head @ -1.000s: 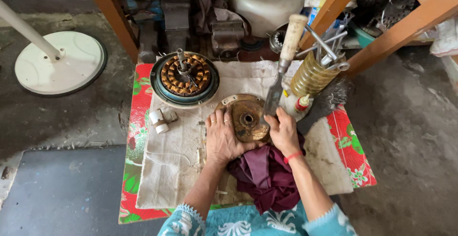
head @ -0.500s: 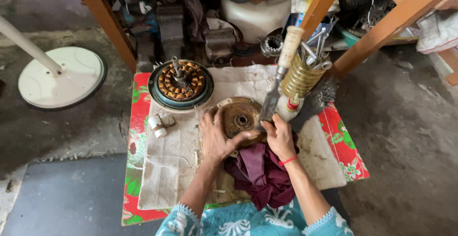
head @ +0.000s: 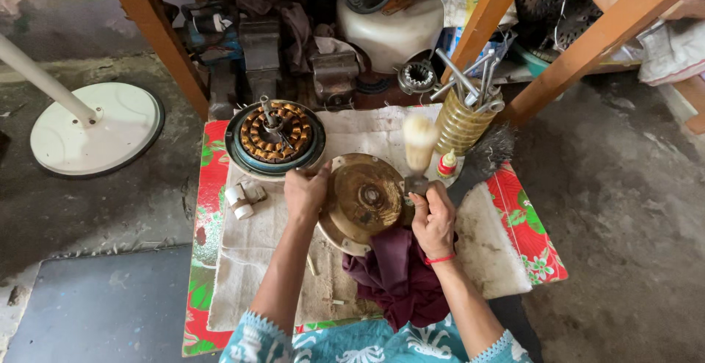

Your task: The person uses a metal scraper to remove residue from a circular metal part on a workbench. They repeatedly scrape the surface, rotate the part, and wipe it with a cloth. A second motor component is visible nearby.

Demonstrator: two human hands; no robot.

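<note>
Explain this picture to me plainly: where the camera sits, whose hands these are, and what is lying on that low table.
The camera is worn on a person's head and looks down at their own two bare hands. The left hand steadies a round brass-coloured metal cover, tilted up on a maroon rag. The right hand grips a pale-handled tool, held upright against the cover's edge. Behind them, on the cloth-covered table, lie a motor core with copper windings, a yellow coiled holder of spanners and a wire brush. A white fan base stands on the floor.
</note>
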